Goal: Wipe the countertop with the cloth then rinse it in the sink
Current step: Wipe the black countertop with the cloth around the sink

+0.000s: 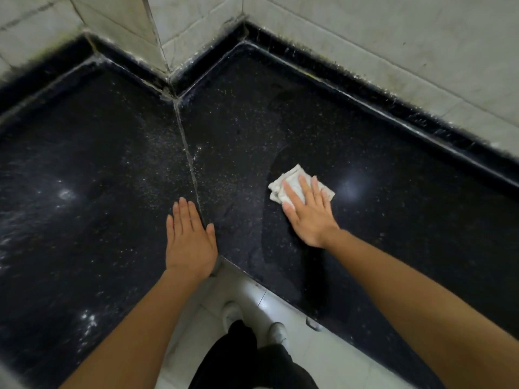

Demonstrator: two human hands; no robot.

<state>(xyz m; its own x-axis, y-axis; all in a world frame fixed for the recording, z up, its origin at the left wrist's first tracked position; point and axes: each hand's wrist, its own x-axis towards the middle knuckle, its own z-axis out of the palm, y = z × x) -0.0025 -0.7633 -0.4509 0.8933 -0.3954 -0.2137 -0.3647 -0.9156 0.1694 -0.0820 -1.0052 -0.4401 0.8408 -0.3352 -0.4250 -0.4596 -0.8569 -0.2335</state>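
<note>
A folded white cloth (292, 178) lies on the black speckled countertop (393, 220), right of the corner seam. My right hand (309, 214) presses flat on the cloth, fingers spread over it. My left hand (189, 240) rests flat and empty on the countertop just left of the seam, near the inner front corner. A darker wet streak curves across the stone left of the cloth. No sink is in view.
The counter is L-shaped with a grouted seam (188, 153) running to the corner. A raised black rim (365, 99) and pale tiled walls (393, 37) border the back. White floor tiles (252, 299) and my shoes show below the counter's front edge.
</note>
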